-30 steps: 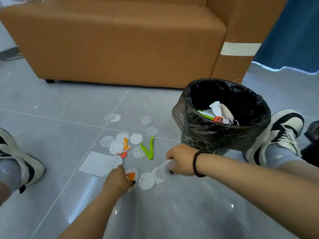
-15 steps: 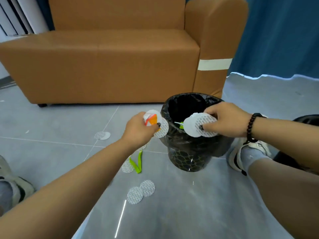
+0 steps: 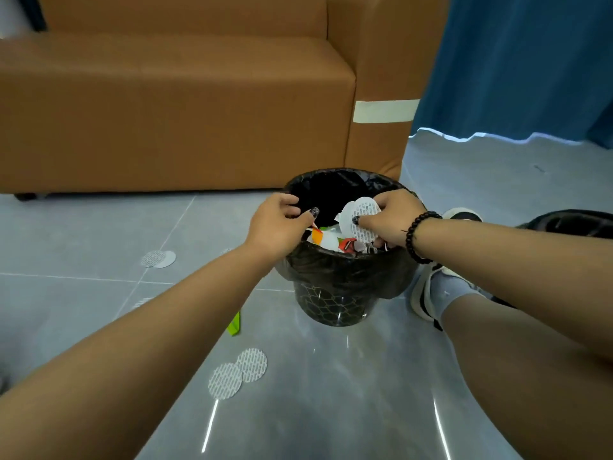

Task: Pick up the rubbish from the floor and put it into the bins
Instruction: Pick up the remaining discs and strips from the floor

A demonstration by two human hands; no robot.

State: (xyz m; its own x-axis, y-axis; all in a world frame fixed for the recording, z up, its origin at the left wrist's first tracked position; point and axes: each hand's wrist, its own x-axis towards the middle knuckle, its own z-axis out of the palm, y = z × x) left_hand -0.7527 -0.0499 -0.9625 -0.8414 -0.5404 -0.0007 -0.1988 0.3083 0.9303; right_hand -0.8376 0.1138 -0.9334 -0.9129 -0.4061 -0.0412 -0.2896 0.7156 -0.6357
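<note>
Small round bin [image 3: 335,303]: dark, with a honeycomb pattern on its wall, lined with a black plastic bag [image 3: 345,270] folded over the rim. Stands on the grey tiled floor [image 3: 331,393], just in front of the sofa's right corner. Contents: mixed paper scraps [image 3: 326,240] in white, orange and red, lying in a heap near the top.

Left hand [image 3: 278,224]: over the bin's left rim, fingers loosely curled, thumb with a dark painted nail pointing into the opening. Nothing visibly held; an orange-and-white scrap lies just beneath it, and contact with it cannot be told.

Right hand [image 3: 391,215]: over the bin's right side, black bead bracelet [image 3: 418,235] at the wrist. Fingers and thumb pinch white round paper discs printed with fine grey text [image 3: 360,217], held above the heap inside the opening.

Rubbish on the floor: two overlapping printed white discs [image 3: 237,373] in front of the bin, to its left; two more overlapping discs [image 3: 158,259] farther left, near a tile joint; a bright green strip [image 3: 235,324] partly hidden by the left forearm.

Surroundings: tan leather sofa [image 3: 185,104] with a pale tape band [image 3: 384,111] on its arm; blue curtain [image 3: 524,64] to the right; a white-and-black trainer with grey sock [image 3: 431,293] beside the bin; part of another black-lined bin [image 3: 570,224] at the right edge.
</note>
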